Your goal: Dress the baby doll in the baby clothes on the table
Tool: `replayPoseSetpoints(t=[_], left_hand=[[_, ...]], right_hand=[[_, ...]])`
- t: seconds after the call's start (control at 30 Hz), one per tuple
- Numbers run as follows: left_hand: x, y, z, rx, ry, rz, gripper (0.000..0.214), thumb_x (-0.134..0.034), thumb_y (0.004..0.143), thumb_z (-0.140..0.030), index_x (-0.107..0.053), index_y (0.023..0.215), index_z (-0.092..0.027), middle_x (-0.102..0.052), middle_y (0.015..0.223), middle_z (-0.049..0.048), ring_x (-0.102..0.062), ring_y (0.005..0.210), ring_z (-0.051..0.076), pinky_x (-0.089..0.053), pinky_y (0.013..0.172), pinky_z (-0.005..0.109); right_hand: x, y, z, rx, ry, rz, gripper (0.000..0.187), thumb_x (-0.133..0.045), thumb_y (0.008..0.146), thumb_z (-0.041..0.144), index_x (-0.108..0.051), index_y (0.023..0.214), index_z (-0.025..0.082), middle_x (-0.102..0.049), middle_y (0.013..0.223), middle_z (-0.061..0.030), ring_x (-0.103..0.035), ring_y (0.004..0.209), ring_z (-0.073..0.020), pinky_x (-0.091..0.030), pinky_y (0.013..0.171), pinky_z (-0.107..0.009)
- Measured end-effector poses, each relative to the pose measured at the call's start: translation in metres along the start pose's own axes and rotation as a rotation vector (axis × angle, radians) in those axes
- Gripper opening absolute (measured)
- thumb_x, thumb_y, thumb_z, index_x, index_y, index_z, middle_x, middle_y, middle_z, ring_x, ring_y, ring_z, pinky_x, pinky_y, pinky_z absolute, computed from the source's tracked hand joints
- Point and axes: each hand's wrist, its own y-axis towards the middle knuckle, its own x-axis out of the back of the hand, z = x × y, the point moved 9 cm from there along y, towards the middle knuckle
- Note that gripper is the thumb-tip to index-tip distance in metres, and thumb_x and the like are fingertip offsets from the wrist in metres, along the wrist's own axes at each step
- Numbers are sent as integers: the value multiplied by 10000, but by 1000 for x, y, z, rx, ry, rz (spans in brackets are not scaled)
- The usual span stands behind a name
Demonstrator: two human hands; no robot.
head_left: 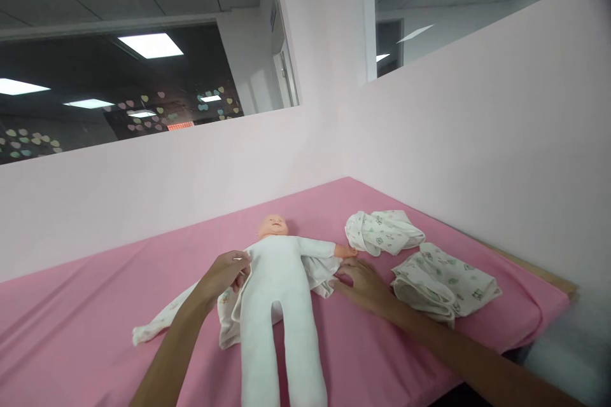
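A baby doll point(281, 267) with a white cloth body lies face up, its legs toward me. Beneath its torso is a spread printed baby shirt point(321, 272), one sleeve point(165, 321) stretching out to the left. My left hand point(229, 273) is closed at the doll's side, its curled fingers on the shirt's edge. Beside the doll's bare hand, my right hand point(360, 281) has its fingers bent onto the shirt's other side. The doll's body hides the middle of the shirt.
A pink-covered table point(181, 254) fits into the corner of white walls. To the right lie a bundled printed cloth point(384, 231) and a folded printed garment point(449, 283). Windows sit above the walls. The table's right edge shows bare wood.
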Motion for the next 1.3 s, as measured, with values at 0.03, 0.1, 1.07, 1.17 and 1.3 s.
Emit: replayPoseSetpoints(t=[0.03,0.1,1.07,1.17,1.3], left_hand=[[1,-2,-9,-9,43,-39,327,-535,777,-454,-577,944,-177,-605,737,8,-523,564,131,-420,531,249],[0,-3,-33,-68,182,-148,401,-495,810,-465,-573,1090,-188,-651,828,38,-586,657,170,-446,585,269],[-162,62,-113,-529,1018,195,350,-528,764,-347,-492,1078,-196,-652,968,92,-626,843,267,-424,633,310],[-163,54,-110,-516,986,189,365,-523,777,-374,-489,1099,-206,-656,1006,88,-635,836,251,-424,619,296],[-162,51,-105,-488,949,167,327,-490,795,-357,-501,1092,-221,-657,1067,85,-643,871,242,-432,642,289]], right_hand=[[-2,0,0,4,-6,0,280,-568,813,478,-674,790,220,-627,973,-49,-558,963,-235,-370,895,-361],[-6,-1,0,18,-37,-2,236,-564,820,422,-660,772,212,-612,944,-49,-549,938,-228,-366,884,-366],[91,79,-87,-199,-310,-194,197,-429,814,197,-593,707,175,-628,731,-58,-522,699,-170,-243,586,-270],[121,90,-104,-262,-398,-251,205,-414,830,195,-616,805,169,-650,843,-88,-545,801,-208,-263,620,-279],[132,97,-116,-320,-464,-268,218,-406,843,210,-620,835,168,-657,871,-95,-562,815,-222,-297,648,-292]])
